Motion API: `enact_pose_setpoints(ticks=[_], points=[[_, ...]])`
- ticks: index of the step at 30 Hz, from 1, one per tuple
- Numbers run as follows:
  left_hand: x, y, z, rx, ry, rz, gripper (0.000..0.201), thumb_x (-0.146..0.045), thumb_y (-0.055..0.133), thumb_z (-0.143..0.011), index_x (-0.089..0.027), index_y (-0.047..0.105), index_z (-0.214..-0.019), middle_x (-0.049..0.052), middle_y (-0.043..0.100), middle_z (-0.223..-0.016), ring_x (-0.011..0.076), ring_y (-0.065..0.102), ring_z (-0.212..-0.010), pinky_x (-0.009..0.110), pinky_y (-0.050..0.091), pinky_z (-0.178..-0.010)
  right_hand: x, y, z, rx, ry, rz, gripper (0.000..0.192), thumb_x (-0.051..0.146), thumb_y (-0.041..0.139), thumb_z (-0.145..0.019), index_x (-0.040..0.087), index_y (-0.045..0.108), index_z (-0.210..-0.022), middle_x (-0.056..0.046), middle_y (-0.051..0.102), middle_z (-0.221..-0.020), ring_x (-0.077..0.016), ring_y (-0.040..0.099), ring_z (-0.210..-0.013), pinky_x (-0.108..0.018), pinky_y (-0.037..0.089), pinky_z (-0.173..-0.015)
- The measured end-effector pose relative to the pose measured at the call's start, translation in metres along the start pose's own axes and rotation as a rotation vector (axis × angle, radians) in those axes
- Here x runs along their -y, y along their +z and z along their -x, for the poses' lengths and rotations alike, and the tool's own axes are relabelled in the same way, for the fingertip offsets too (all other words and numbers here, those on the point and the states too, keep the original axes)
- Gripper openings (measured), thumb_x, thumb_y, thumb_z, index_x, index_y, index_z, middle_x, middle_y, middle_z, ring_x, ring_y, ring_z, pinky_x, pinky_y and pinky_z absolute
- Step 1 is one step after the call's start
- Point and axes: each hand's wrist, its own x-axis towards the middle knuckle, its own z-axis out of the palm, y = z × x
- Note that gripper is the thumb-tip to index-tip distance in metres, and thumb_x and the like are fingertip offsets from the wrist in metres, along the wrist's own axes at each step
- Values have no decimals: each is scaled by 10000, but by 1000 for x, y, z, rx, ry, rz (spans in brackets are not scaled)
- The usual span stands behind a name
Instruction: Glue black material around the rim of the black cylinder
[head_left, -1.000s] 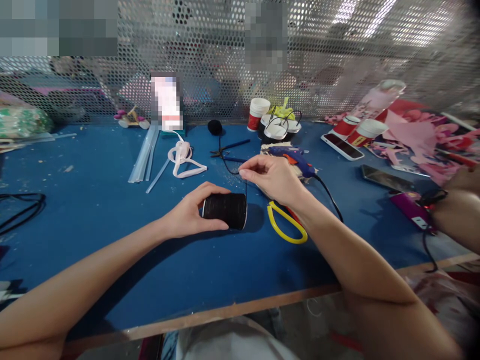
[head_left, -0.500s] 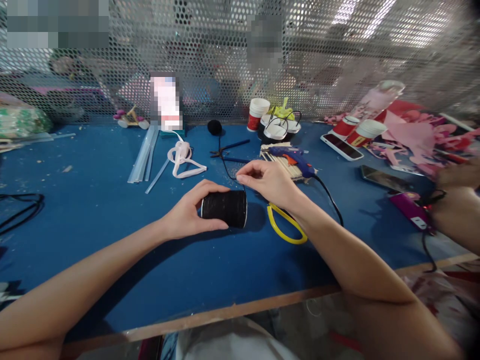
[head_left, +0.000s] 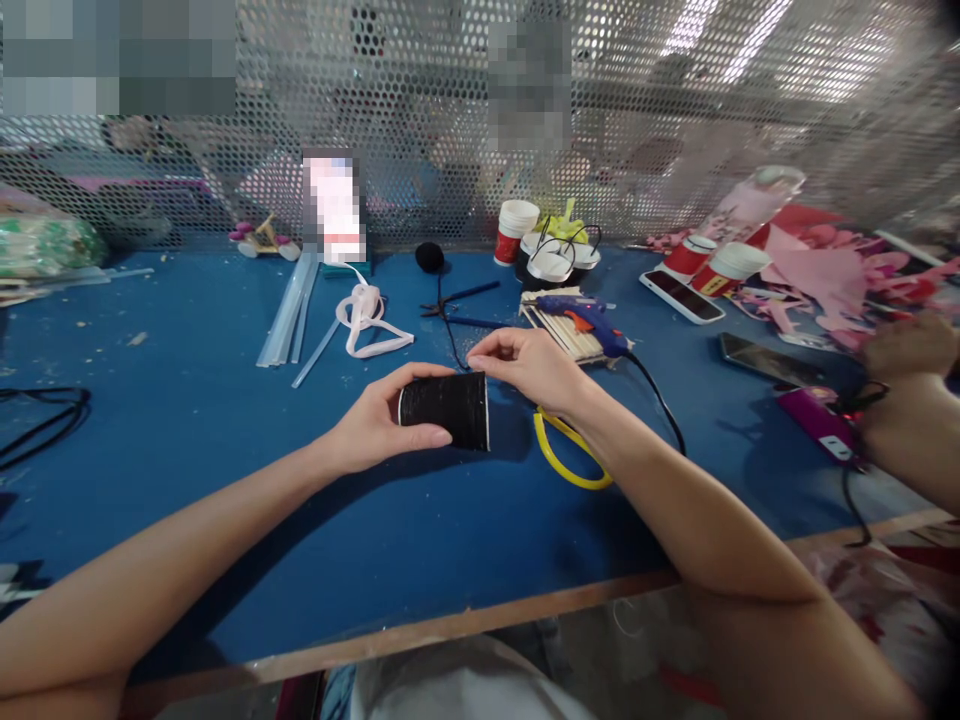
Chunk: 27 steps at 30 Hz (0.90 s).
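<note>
My left hand (head_left: pixel 382 418) is wrapped around a paper cup (head_left: pixel 454 410) lying on its side in the air above the table. Black cord covers its wall, and a thin white rim shows at each end. Near the cup's right end, my right hand (head_left: pixel 521 362) pinches the black cord (head_left: pixel 454 345) between thumb and fingertips. That cord runs back across the table to a dark ball of cord (head_left: pixel 430 257). A blue-handled tool (head_left: pixel 442 303), perhaps pliers, lies beside the cord. Under my right wrist is a yellow loop (head_left: pixel 562 462), partly hidden by the arm.
Behind my right hand, a blue glue gun (head_left: pixel 581 312) rests on a bundle of sticks. Glue sticks (head_left: pixel 289 315) and pale ribbon (head_left: pixel 364 310) lie left of centre. Paper cups (head_left: pixel 517 228) and phones (head_left: pixel 682 297) stand or lie farther back. Another person's hand (head_left: pixel 911 345) is at right.
The cup has tipped a little and shifted slightly left in my left hand. My right hand has moved slightly down and left with the cord pinched.
</note>
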Motion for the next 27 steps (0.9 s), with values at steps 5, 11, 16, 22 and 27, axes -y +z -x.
enact_pose_setpoints(ticks=[5,11,16,22,27], points=[[6,0,0,19,-21,98,549,-385,733,-664,-212,530,-1144,59,601,-1013,201,586,-864,303,494,-730,0,2,-1,14,71,-77,106,269,663,-690,177,646,-740,-9,656,-704,-113,583,-648,-265,470,-636],[13,1,1,31,-54,239,560,-416,722,-670,-223,521,-1156,71,590,-1076,218,591,-930,345,492,-803,1,3,0,43,116,-152,67,221,648,-682,181,650,-737,-6,660,-711,-108,588,-650,-252,471,-638],[11,1,1,25,-43,212,566,-409,729,-662,-220,525,-1155,72,582,-1071,215,586,-919,341,493,-795,2,4,1,44,123,-177,52,200,643,-679,180,645,-727,-3,656,-705,-105,587,-650,-249,467,-644],[3,2,1,-14,70,-13,556,-373,744,-654,-191,530,-1134,67,586,-1001,194,574,-859,311,494,-737,3,5,0,34,97,-143,105,253,667,-679,165,640,-730,-3,642,-687,-105,574,-637,-258,452,-636],[1,3,2,-67,317,-332,569,-346,746,-664,-208,511,-1163,92,519,-1087,241,509,-1040,407,428,-910,3,0,0,2,44,-47,191,311,592,-775,161,620,-890,-42,669,-784,-133,610,-734,-273,463,-674]])
